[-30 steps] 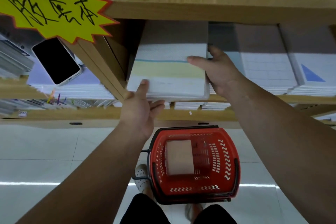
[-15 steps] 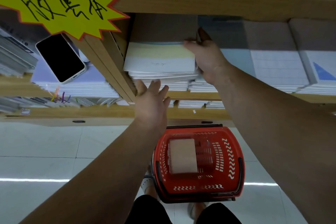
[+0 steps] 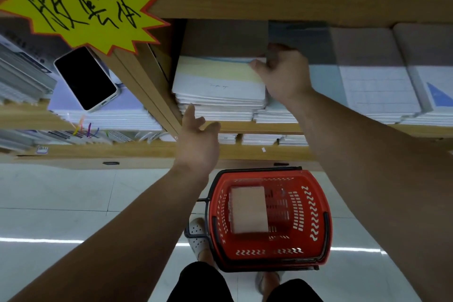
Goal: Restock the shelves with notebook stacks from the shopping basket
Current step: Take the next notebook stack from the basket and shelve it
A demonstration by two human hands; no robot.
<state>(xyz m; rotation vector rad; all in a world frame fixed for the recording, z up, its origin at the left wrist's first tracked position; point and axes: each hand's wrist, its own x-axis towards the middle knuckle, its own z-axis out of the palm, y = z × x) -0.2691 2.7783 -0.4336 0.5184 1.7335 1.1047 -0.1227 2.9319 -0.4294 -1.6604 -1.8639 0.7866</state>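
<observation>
A notebook stack (image 3: 218,83) with a pale yellow and white cover lies on the wooden shelf (image 3: 343,129), at the left end of its bay. My right hand (image 3: 284,73) grips the stack's right edge, thumb on the cover and fingers curled round the far corner. My left hand (image 3: 198,142) is open with spread fingers just below the stack's front edge, its index finger reaching the pages. On the floor beneath stands the red shopping basket (image 3: 316,216) with a brown-covered notebook stack (image 3: 248,209) inside.
Other notebook stacks (image 3: 377,91) fill the shelf to the right. A wooden divider (image 3: 144,86) bounds the bay on the left. Beyond it a phone (image 3: 85,77) lies on purple notebooks under a yellow starburst sign (image 3: 73,0). The upper shelf board (image 3: 294,5) hangs close above.
The stack went from held out in front of the shelf to lying on the pile inside the bay. My left hand let go and dropped below its front edge; my right hand stayed at the right edge.
</observation>
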